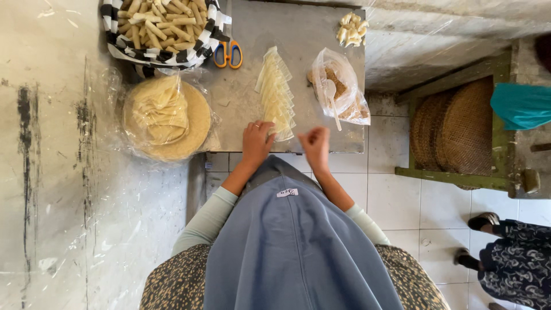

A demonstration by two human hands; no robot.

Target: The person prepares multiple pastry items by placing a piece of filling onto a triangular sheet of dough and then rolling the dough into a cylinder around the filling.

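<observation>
A row of pale triangular pastry wrappers [275, 95] lies overlapped down the middle of a grey metal tabletop [247, 92]. My left hand [256, 140], with a ring on one finger, rests flat on the table at the near end of that row, fingertips touching the last wrapper. My right hand [315, 144] hovers just right of it with the fingers curled in; nothing shows in it. A clear plastic bag of brown filling [340, 87] with a white spoon [333, 100] in it lies to the right of the wrappers.
A stack of round wrappers in plastic [166, 117] sits at left. A basket lined with checked cloth [163, 26] holds several rolled pastries. Orange-and-blue scissors [228, 54] lie beside it. Folded pieces [352, 28] sit far right. Woven trays [453, 132] and another person's feet [479, 238] are at right.
</observation>
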